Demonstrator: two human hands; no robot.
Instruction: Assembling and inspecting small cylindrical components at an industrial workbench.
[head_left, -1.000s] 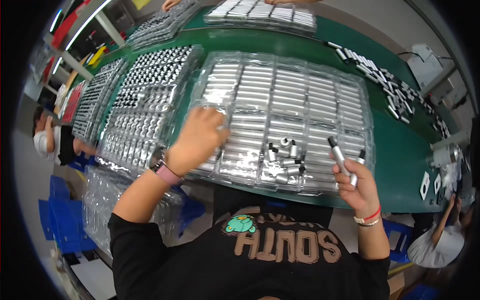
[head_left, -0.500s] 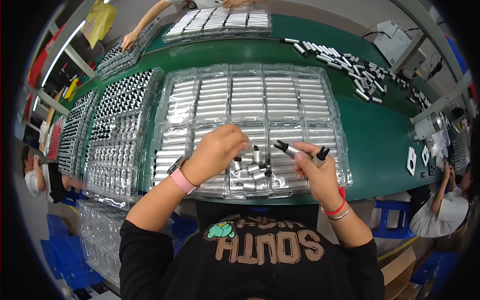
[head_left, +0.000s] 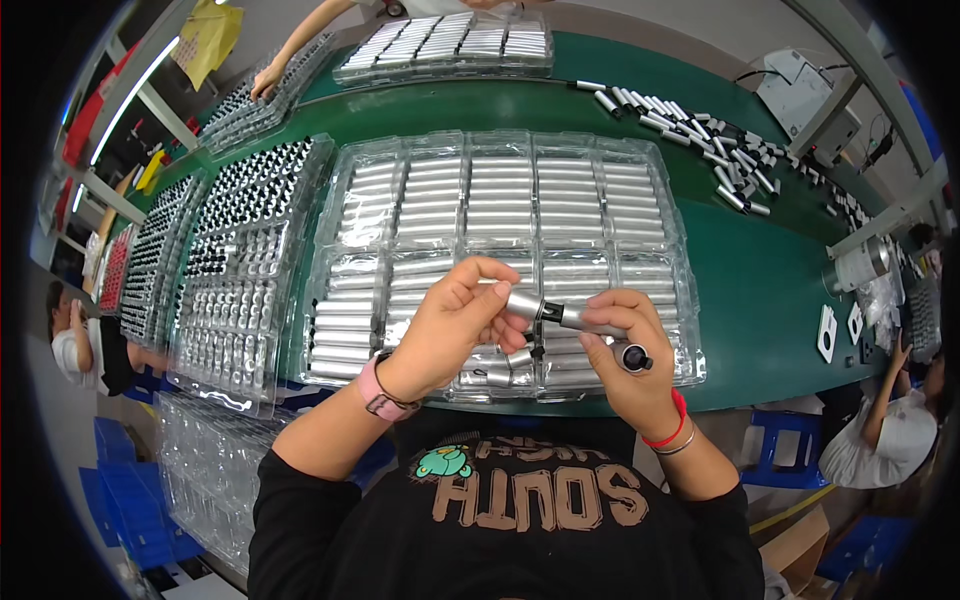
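My left hand (head_left: pixel 463 315) pinches a short silver cap (head_left: pixel 524 303) between thumb and fingers. In my right hand (head_left: pixel 630 350) are two silver tubes with black ends. The first tube (head_left: pixel 580 319) points left, its black pronged end (head_left: pixel 551 312) meeting the cap's right end; how far it goes in, I cannot tell. From my right palm the second tube (head_left: pixel 636 357) shows its round black end. Beneath both hands lies a clear plastic tray (head_left: pixel 330 235) with rows of silver tubes (head_left: pixel 500 190). Several short silver caps (head_left: pixel 495 377) lie loose on it, partly hidden by my left hand.
Trays of black-topped parts (head_left: pixel 235 210) stand on the left. A pile of loose tubes (head_left: pixel 690 130) covers the far right of the green table (head_left: pixel 740 270). Beyond, a co-worker's hand (head_left: pixel 266 80) reaches over another tray. White plates (head_left: pixel 826 333) lie at right.
My left hand has taken hold of a short cap and moved right. My right hand has turned its tubes, and the cap and one tube's black end now meet between my hands.
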